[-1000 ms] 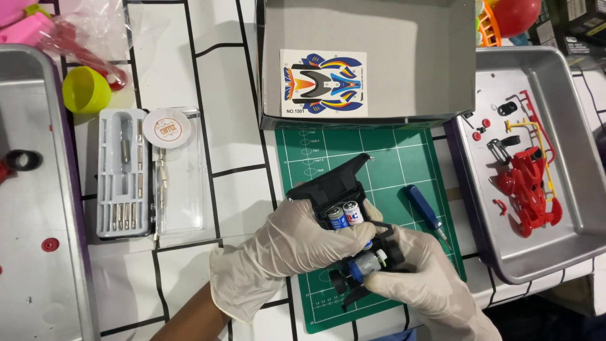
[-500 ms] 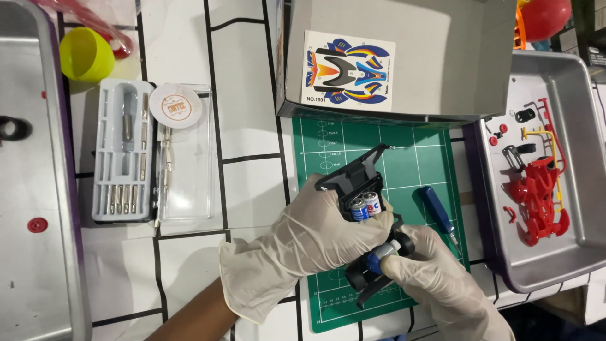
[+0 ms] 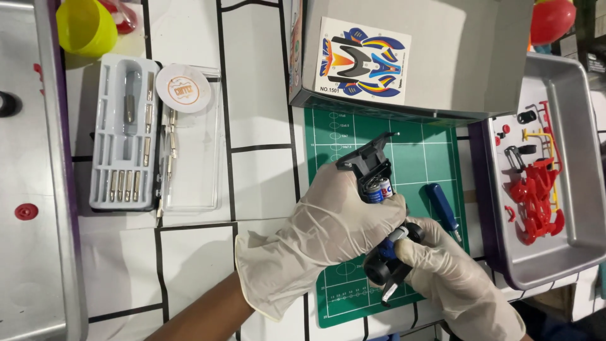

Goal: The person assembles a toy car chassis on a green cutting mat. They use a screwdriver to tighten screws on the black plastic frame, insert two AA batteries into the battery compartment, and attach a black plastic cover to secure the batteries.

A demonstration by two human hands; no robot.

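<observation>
Toy car chassis [image 3: 379,208] now lower over green mat [image 3: 429,151], both hands' fingers [image 3: 353,202] clamped around it, screwdriver [image 3: 444,209] alongside.

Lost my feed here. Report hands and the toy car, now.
Left hand gripping black toy car chassis over green cutting mat. Right hand holding its wheel end. Blue screwdriver lies beside, clear of both.

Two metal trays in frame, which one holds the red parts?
The right-hand tray, beside the green mat: red sprue parts lie in it. The left tray doesn't.
</observation>
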